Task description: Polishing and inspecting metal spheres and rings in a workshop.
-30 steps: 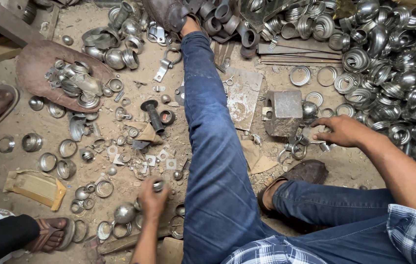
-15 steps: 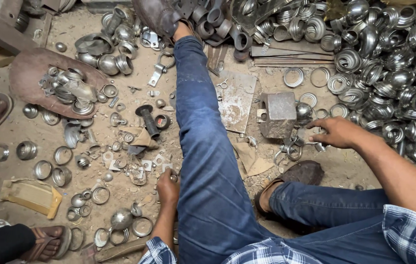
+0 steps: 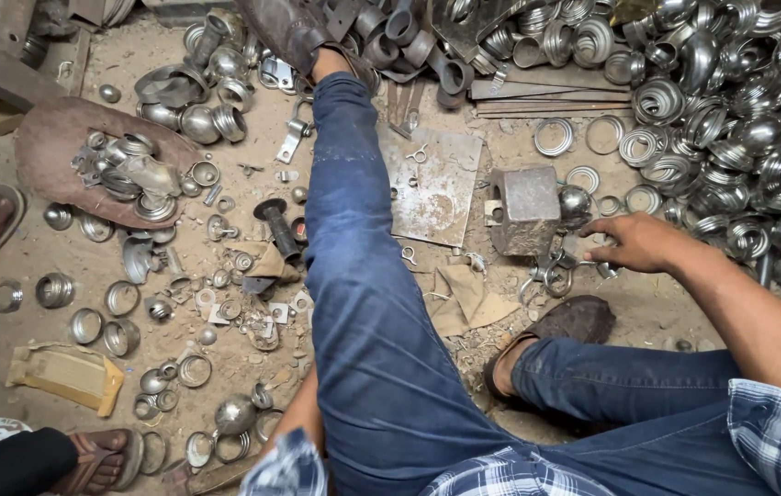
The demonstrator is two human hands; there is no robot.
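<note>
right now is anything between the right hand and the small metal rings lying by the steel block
Nothing visible stands between them. The right hand reaches over the small metal rings on the dirt floor, its fingertips right above them, just beside the grey square steel block.

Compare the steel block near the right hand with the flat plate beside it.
The steel block is thick and boxy with a hole in its side; the flat plate is a thin sheet lying flat. The block sits close to the right hand; the plate lies nearer the outstretched leg. The plate carries small loose bits; the block's top is bare. Both are grey, worn metal on the dirt floor.
</note>
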